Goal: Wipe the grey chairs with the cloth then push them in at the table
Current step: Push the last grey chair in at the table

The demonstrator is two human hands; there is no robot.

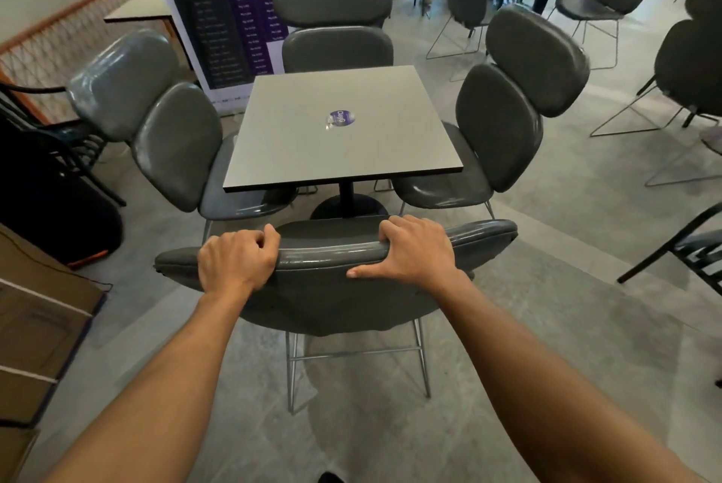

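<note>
- left hand (238, 262) closed over the top edge of the near chair (336, 287)'s backrest, fingers curled over the front face, left of centre.
- right hand (414, 248) gripping the same top edge right of centre, fingers over the front, thumb stretched along the rear face.
- both hands on the chair, roughly level, about equally far from its middle; neither is nearer. no cloth visible in either hand or anywhere in view.
- backrest's long axis runs left-right, close to parallel with the near edge of the worktop (344, 131). worktop lies straight ahead of the hands, beyond the backrest.
- seat mostly hidden behind the backrest; its front appears near the pedestal base (347, 205), so judged only partly tucked.
- judgement: coming move is a straight push forward, away from the body, both hands loading evenly to keep the chair square.
- room: left chair (156, 123) and right chair (508, 119) flank the worktop with seats under its side edges; the gap between their seats looks tight for the near chair. far chair (336, 25) sits opposite.
- risk: a skewed push could knock a corner into a neighbouring seat or the pedestal.
- floor (547, 287) behind and to the right is open.
</note>
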